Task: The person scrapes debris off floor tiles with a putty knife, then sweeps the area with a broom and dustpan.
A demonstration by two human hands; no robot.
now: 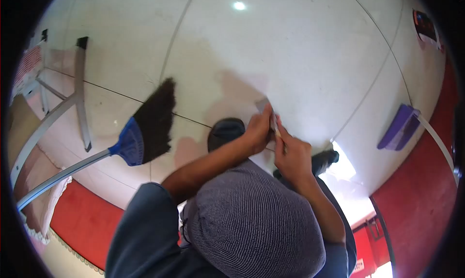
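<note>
My left hand (260, 130) is closed at the middle of the view, with a small flat greyish thing (262, 103) showing at its fingertips. Just to the right, my right hand (293, 154) has its fingers pressed together round a thin pale thing (277, 127) between the two hands. Both hands are close together above the tiled floor (290, 60). What either hand grips is too small and partly hidden to name. Below them, a grey striped cap (256, 220) covers the lower middle of the view.
A broom with dark bristles (157, 123) and a blue head (128, 141) is at the left, beside a metal-framed leg (80, 94). Dark footwear (225, 132) shows near my left forearm. A purple dustpan-like thing (400, 127) is at the right, near a red surface (411, 195).
</note>
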